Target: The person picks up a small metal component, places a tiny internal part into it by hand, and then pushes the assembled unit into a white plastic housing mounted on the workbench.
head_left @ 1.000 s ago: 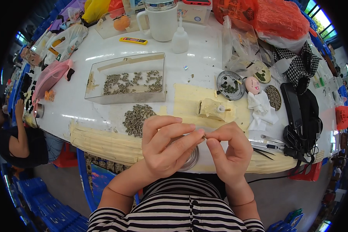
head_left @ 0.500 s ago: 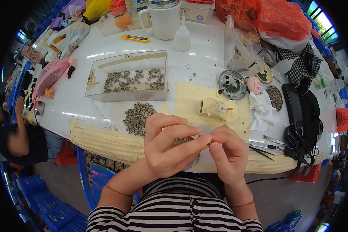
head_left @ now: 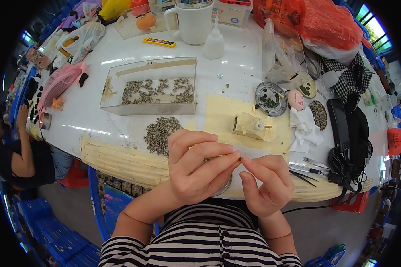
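My left hand (head_left: pixel 196 171) pinches a tiny dark metallic-looking piece (head_left: pixel 240 159) between its fingertips, in front of my body. My right hand (head_left: pixel 268 184) is beside it, index fingertip touching or almost touching the piece, thumb held apart. What exactly the piece is, I cannot make out. Below my left hand a round dish (head_left: pixel 225 188) is mostly covered. Just beyond that hand lies a pile of small metal parts (head_left: pixel 162 135). A clear box (head_left: pixel 149 110) behind the pile holds more of them. A taped block with a small peg (head_left: pixel 249 126) stands beyond my fingers.
At the right are a round tin (head_left: pixel 281 108) with dark green bits, a crumpled tissue (head_left: pixel 304 126), tweezers (head_left: pixel 304 175) and a black strap bundle (head_left: pixel 352 147). A white mug (head_left: pixel 194 26) and squeeze bottle (head_left: pixel 214 46) stand at the back. Another person (head_left: pixel 24 155) sits left.
My right thumb has come away from the small piece, and the right hand has shifted slightly right and opened. My left fingers still pinch the piece. The view has shifted a little.
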### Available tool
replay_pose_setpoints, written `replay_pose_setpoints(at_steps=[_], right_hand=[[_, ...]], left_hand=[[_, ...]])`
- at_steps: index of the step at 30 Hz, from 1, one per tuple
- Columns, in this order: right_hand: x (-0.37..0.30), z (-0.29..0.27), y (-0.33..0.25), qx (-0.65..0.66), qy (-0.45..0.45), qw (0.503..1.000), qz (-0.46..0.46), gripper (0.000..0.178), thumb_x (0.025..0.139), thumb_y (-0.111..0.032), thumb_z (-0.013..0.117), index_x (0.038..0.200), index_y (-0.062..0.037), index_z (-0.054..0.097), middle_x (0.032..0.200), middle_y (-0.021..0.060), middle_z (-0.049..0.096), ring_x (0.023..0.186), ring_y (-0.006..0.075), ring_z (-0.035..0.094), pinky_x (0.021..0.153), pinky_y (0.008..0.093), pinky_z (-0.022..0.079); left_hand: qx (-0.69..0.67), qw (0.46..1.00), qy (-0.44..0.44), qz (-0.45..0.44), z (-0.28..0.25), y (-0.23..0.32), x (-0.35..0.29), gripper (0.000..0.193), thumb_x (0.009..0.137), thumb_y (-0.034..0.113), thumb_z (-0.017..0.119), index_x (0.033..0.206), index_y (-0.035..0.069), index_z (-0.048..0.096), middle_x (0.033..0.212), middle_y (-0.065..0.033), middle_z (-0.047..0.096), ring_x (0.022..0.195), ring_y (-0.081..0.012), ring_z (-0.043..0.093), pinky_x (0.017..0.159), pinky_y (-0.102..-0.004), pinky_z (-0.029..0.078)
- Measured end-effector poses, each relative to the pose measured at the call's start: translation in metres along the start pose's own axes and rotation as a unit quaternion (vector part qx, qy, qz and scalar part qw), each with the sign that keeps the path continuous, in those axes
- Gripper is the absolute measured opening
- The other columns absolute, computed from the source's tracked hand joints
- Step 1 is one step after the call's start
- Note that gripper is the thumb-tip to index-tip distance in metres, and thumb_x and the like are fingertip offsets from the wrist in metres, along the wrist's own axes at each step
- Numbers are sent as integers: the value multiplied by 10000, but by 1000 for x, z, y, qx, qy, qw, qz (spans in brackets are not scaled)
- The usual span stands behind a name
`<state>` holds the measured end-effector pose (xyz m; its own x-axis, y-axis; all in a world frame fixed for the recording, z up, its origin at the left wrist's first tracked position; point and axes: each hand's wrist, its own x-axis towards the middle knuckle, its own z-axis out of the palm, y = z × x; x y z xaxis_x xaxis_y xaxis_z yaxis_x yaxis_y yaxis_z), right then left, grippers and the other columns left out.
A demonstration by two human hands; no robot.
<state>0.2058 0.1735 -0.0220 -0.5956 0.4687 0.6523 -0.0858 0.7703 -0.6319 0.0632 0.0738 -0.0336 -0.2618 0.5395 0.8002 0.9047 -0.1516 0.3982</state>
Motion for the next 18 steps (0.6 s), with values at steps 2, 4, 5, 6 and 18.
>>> replay_pose_setpoints(at_steps=[2, 4, 5, 6, 18], right_hand=[[0, 2, 3, 44, 1, 998, 42, 261, 754, -17, 788, 1011, -9, 741, 847, 80, 683, 709, 188, 611, 628, 277, 472], [-3, 2, 5, 107, -11, 989, 104, 219, 775, -8, 770, 991, 0, 735, 843, 90, 685, 718, 182, 614, 637, 270, 472], [-4, 1, 6, 137, -16, 981, 134, 198, 785, -4, 760, 981, 5, 732, 841, 95, 686, 722, 179, 615, 642, 266, 473], [-4, 1, 6, 169, -29, 973, 157, 173, 793, -1, 752, 963, 10, 727, 839, 99, 685, 726, 176, 615, 643, 265, 472], [-2, 1, 2, -21, 22, 1000, -3, 224, 713, -33, 821, 917, -39, 729, 814, 62, 659, 673, 187, 608, 573, 273, 464]], left_hand=[[-2, 1000, 3, 3, -2, 0, 0, 273, 647, 152, 812, 913, 124, 759, 960, 30, 676, 920, -212, 584, 774, -367, 399], [2, 1000, -21, 15, -4, -1, 0, 283, 670, 138, 819, 946, 139, 757, 996, 30, 655, 951, -225, 553, 765, -372, 415], [4, 999, -34, 21, -6, 0, 0, 289, 681, 131, 823, 962, 147, 756, 1013, 30, 645, 966, -232, 537, 760, -374, 423], [4, 999, -40, 22, -8, 0, 0, 293, 682, 136, 823, 967, 150, 757, 1014, 31, 644, 969, -231, 536, 762, -375, 422], [32, 998, -49, 23, -4, 2, 0, 280, 661, 163, 817, 935, 150, 760, 970, 47, 650, 965, -212, 552, 805, -392, 396]])
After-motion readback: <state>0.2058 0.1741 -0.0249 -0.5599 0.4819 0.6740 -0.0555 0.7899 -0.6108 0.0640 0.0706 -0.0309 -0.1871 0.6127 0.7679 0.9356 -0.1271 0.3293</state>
